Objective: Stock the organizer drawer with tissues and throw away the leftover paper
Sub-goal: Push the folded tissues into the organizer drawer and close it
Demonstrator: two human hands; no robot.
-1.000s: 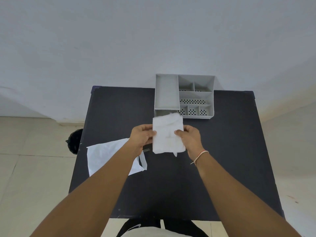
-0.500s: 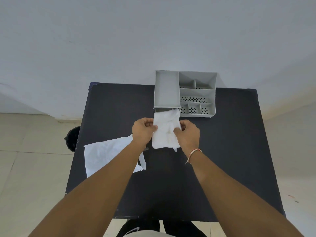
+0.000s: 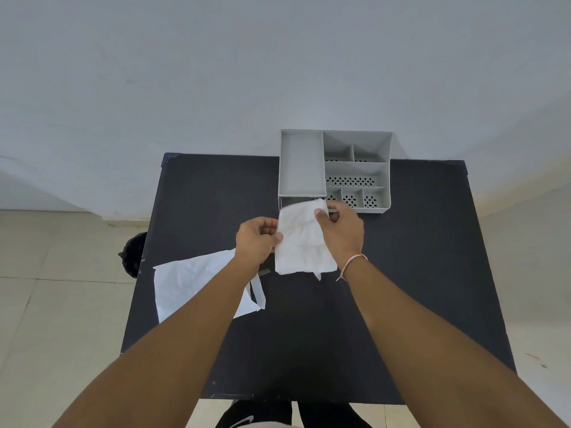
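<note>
A grey plastic organizer (image 3: 355, 168) with several compartments stands at the far edge of the black table (image 3: 401, 288). Its drawer opening (image 3: 296, 201) shows as a dark slot under the left compartment. I hold a stack of white tissues (image 3: 301, 245) just in front of that slot, its far edge touching the opening. My left hand (image 3: 256, 239) pinches the stack's left edge. My right hand (image 3: 340, 230) grips the right side near the top corner. A crumpled white paper sheet (image 3: 191, 285) lies on the table at the left, partly under my left forearm.
A dark bin (image 3: 133, 254) sits on the tiled floor just beyond the table's left edge. A white wall rises behind the table. My legs show below the table's near edge.
Both hands have carried the tissue stack away from me toward the organizer; its far edge now meets the drawer slot. My right hand slid up to the stack's top corner.
</note>
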